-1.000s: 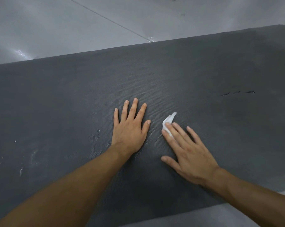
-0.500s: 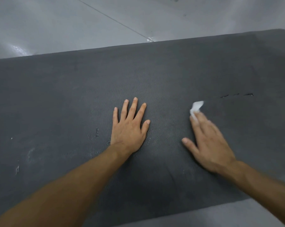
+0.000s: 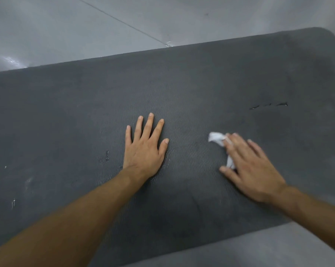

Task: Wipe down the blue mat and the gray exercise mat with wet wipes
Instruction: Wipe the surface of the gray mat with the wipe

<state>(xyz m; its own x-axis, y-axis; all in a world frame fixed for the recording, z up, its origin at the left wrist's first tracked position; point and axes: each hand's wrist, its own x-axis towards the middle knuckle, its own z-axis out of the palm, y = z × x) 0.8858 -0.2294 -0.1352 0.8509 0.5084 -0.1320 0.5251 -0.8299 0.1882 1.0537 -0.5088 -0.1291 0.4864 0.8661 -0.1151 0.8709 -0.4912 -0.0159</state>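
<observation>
The gray exercise mat (image 3: 201,78) lies flat across the floor and fills most of the view; its rounded far corner shows at the upper right. My left hand (image 3: 144,149) rests palm down on the mat's middle with fingers spread and straight. To its right, my right hand (image 3: 247,166) presses a crumpled white wet wipe (image 3: 216,138) against the mat with flat fingers; part of the wipe sticks out past the fingertips and part shows beside the thumb. The blue mat is not in view.
Glossy gray floor (image 3: 85,29) with a seam line lies beyond the mat's far edge, and a strip of floor (image 3: 259,245) shows at the near right. Small dark tears (image 3: 268,106) mark the mat at right; pale scuffs (image 3: 28,182) mark it at left.
My right hand slid the wipe to the right and away from me, then back toward me and a little left. My left hand stayed planted on the mat.
</observation>
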